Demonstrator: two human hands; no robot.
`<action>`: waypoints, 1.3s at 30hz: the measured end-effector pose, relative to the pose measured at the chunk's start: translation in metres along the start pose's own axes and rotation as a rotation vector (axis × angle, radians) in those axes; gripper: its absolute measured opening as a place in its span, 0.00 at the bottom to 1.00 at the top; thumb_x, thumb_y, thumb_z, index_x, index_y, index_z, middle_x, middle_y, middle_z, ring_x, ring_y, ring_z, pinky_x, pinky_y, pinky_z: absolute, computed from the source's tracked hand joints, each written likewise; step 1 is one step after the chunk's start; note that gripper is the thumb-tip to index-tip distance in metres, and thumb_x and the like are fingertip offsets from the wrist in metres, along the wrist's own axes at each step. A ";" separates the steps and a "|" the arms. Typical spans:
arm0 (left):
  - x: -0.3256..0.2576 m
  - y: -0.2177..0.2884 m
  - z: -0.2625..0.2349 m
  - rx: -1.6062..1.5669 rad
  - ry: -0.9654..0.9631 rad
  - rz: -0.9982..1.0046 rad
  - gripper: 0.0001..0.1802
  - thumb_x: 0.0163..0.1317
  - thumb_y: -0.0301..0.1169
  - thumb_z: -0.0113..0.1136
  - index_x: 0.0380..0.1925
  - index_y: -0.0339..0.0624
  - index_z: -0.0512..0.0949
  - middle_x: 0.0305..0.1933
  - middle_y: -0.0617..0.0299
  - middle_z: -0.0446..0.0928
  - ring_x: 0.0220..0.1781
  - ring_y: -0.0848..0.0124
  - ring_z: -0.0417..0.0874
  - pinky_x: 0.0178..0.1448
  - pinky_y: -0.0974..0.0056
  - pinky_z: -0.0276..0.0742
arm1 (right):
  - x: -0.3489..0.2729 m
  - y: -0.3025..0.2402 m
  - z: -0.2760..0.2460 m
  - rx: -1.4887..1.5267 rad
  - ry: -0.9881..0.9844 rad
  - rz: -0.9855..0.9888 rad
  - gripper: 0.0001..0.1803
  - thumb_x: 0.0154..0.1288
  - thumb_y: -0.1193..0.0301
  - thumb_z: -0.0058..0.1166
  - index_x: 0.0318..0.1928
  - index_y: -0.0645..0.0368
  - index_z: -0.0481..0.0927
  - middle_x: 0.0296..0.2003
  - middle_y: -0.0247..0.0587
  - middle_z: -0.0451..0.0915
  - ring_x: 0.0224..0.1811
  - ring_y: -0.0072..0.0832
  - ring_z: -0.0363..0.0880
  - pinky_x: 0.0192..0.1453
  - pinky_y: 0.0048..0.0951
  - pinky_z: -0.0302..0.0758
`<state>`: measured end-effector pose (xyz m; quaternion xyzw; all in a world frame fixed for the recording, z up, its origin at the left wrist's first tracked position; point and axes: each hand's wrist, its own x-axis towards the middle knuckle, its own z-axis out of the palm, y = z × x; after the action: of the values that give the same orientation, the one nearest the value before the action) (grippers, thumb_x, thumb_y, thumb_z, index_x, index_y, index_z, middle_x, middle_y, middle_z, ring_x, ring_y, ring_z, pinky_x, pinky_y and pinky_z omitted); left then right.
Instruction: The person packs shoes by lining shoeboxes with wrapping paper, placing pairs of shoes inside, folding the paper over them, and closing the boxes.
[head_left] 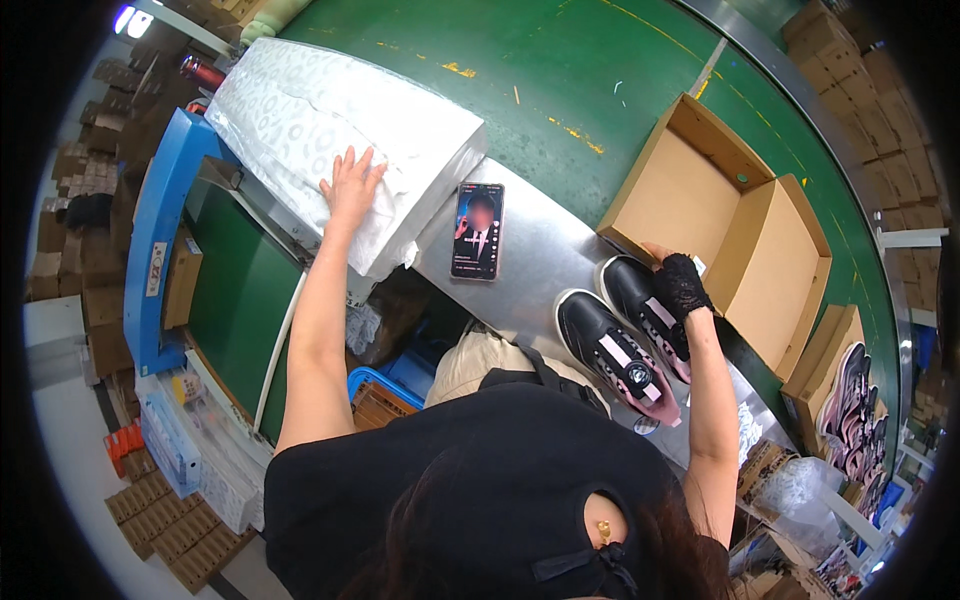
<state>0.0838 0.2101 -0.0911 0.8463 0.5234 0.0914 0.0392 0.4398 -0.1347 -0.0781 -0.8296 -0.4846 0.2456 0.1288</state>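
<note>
My left hand lies flat with fingers spread on a stack of white patterned tissue paper. My right hand, in a black lace fingerless glove, has its fingers closed at the near wall of an open brown cardboard shoe box; part of the grip is hidden. The box's lid stands folded back to the right, and the inside shows bare cardboard. Just below that hand, a pair of black and pink sneakers rests on the metal ledge: the left sneaker shows a round dial, while the right sneaker is partly covered by my wrist.
A phone with a lit screen lies on the metal ledge between my hands. Beyond runs a green conveyor belt. A blue machine frame stands at left. More sneakers in a box are at far right.
</note>
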 end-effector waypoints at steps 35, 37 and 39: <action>-0.063 0.405 -0.212 -1.388 -0.134 0.809 0.20 0.56 0.34 0.56 0.34 0.24 0.64 0.25 0.50 0.71 0.25 0.68 0.75 0.30 0.66 0.74 | -0.071 -0.071 -0.131 1.257 0.610 -0.118 0.20 0.52 0.74 0.52 0.48 0.61 0.68 0.35 0.38 0.74 0.30 0.23 0.70 0.35 0.22 0.66; -0.059 0.422 -0.202 -1.161 -0.174 0.987 0.25 0.53 0.41 0.58 0.37 0.27 0.67 0.35 0.45 0.71 0.38 0.58 0.76 0.42 0.60 0.72 | -0.059 -0.021 -0.128 1.571 0.698 -0.255 0.13 0.62 0.71 0.43 0.47 0.60 0.70 0.35 0.36 0.75 0.30 0.23 0.70 0.34 0.22 0.67; -0.051 0.427 -0.160 -0.907 0.202 1.104 0.29 0.49 0.46 0.60 0.40 0.30 0.69 0.41 0.41 0.68 0.44 0.50 0.72 0.49 0.54 0.68 | -0.054 0.016 -0.129 1.750 0.905 -0.161 0.09 0.59 0.72 0.48 0.41 0.59 0.72 0.28 0.33 0.73 0.26 0.23 0.68 0.32 0.21 0.67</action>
<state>0.4053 -0.0316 0.1287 0.8750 -0.0689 0.3842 0.2863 0.4981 -0.1861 0.0388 -0.4221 -0.0923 0.1674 0.8862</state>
